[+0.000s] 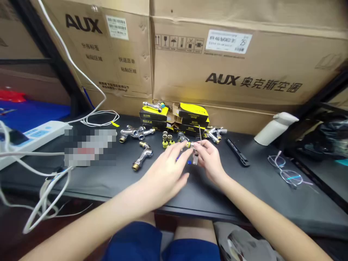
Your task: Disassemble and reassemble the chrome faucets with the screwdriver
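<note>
My right hand pinches a small chrome faucet with a brass end just above the black desk. A thin metal rod sticks up from between its fingers. My left hand reaches in from the left with fingers stretched out, its fingertips touching the faucet's brass end. A small blue piece shows under the hands.
More chrome faucets and yellow fittings lie behind the hands, before stacked yellow-black boxes. AUX cartons form the back wall. A power strip and white cables sit left; a black tool, white bottle and glasses right.
</note>
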`<state>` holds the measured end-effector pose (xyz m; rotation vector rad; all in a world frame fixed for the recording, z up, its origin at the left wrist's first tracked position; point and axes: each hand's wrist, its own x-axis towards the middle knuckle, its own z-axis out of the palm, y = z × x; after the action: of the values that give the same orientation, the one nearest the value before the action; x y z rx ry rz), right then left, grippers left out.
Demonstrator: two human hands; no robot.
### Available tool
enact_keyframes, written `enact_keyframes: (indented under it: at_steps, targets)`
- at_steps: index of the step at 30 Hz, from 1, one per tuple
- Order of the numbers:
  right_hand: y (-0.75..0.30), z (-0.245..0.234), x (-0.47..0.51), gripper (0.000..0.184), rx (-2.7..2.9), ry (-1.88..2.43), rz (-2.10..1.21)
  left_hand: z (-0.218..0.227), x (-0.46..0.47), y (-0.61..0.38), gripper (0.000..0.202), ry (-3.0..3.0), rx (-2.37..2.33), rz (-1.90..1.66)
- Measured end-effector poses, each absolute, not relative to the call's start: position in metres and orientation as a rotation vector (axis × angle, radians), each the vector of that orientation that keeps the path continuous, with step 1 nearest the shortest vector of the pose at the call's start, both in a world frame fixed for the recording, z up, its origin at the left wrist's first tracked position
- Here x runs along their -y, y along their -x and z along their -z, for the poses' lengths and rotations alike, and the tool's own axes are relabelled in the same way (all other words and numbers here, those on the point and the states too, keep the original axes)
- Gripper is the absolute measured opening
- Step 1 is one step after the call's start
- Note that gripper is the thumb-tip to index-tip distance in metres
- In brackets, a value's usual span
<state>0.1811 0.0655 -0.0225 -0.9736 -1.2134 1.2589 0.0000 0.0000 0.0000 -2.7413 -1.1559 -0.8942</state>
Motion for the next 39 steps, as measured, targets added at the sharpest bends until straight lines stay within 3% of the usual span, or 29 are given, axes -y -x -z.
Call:
enact_keyframes:
  at_steps: [5, 12, 16, 20, 39]
  targets:
    - [-0.184, 0.025, -0.072, 0.037, 1.239, 0.963, -1.209, -0.006, -0.066, -0.010, 0.035, 2.770, 1.065, 0.707]
    - [-0.180, 0.031, -0.074, 0.039, 1.360, 0.954, -1.189, 0.009, -0.102, 0.010, 0.025, 2.934, 0.945, 0.946]
    - [-0.184, 0.035, -0.071, 0.026, 1.455, 0.978, -0.971, 0.018, -0.113, 0.025, 0.025, 2.944, 1.188, 1.446]
    - [-0.187, 0.039, -0.063, 0.016, 1.636, 0.980, -0.790, 0.020, -0.114, 0.036, 0.030, 3.015, 1.308, 1.650]
    - [-0.187, 0.036, -0.056, 0.016, 1.824, 1.015, -0.566, 0.013, -0.102, 0.037, 0.035, 3.040, 1.327, 1.575]
